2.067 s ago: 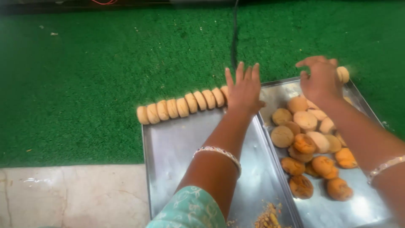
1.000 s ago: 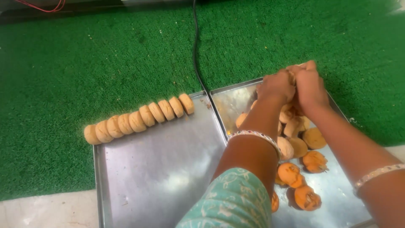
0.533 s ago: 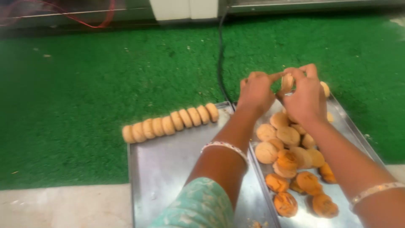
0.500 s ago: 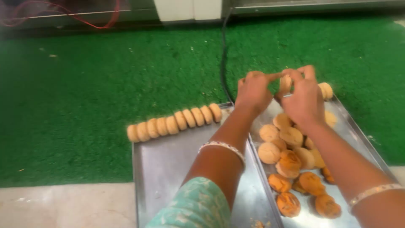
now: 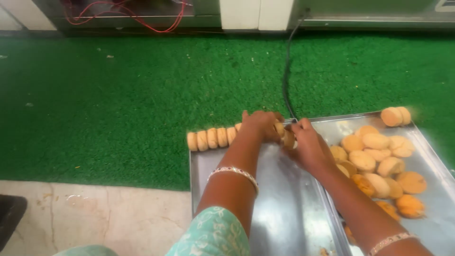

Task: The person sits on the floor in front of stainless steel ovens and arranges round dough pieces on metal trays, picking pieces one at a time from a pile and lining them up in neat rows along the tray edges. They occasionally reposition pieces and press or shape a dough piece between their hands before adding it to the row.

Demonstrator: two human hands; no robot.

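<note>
At the row's right end, left hand and right hand clasp biscuits between them.

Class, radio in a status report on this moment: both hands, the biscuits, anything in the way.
Left hand and right hand both on biscuits at the row's end, left tray. Loose pile waits on right tray. Black cable behind, not blocking.

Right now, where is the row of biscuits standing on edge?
In the head view, the row of biscuits stands along the far edge of the left steel tray, against the green mat, its right end under the left hand.
</note>
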